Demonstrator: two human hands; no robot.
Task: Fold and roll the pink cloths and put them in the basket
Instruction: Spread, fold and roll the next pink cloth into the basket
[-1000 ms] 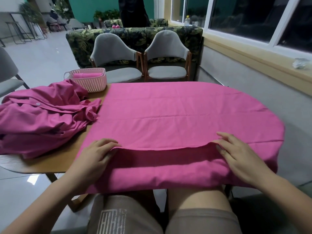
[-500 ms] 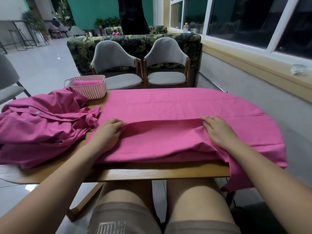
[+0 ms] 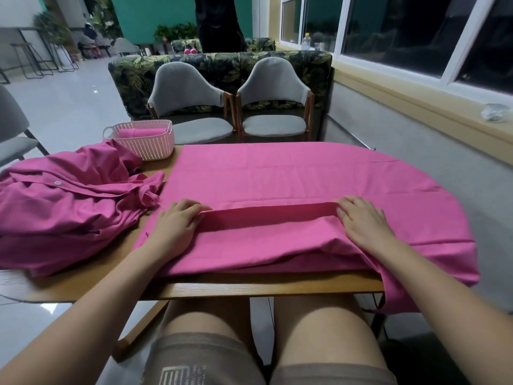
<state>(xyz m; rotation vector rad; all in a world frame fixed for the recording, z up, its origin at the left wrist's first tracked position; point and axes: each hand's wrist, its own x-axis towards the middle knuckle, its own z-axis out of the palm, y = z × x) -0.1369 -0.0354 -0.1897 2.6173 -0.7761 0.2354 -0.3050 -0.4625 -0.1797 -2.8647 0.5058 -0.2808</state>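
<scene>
**A:** What's changed on the worktop [image 3: 83, 284]?

**B:** The pink cloth [image 3: 277, 176] had its near hem over the person's lap a second ago. That hem now lies folded forward across the middle. The left hand [image 3: 177, 220] and right hand [image 3: 361, 220] each pinch one end, fingers [image 3: 191, 208] curled on the fold.

**A:** Meaning?

**B:** The first fold looks nearly set and rolling is still ahead. One rolled cloth [image 3: 138, 132] sits in the basket [image 3: 150, 148], far left, beside a waiting heap [image 3: 63, 207].

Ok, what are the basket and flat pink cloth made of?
The basket looks like moulded matte pale-pink plastic, its wall perforated in a weave pattern. The flat pink cloth looks like thin matte woven fabric, maybe cotton; it keeps crease lines.
</scene>
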